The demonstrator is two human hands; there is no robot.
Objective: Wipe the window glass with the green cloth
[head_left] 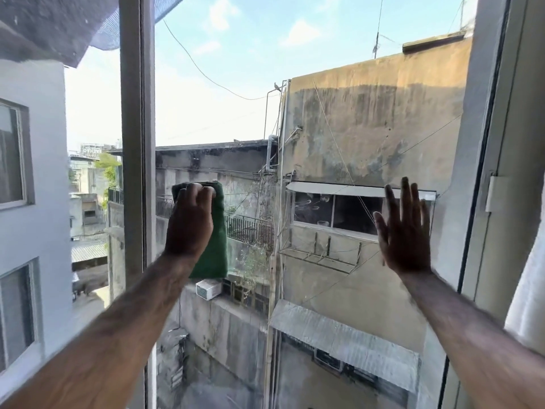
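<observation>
The window glass (324, 128) fills the middle of the head view, with buildings and sky behind it. My left hand (190, 221) is a fist gripping the top of the green cloth (216, 249), which hangs flat against the glass near the left frame post. My right hand (405, 231) is spread flat on the glass toward the right side, fingers apart and pointing up, holding nothing. Smudges and streaks show on the pane around the right hand.
A grey vertical frame post (137, 143) stands just left of the cloth. The right window frame (495, 172) with a white latch (498, 193) borders the pane. A white curtain edge (528, 290) hangs at the far right.
</observation>
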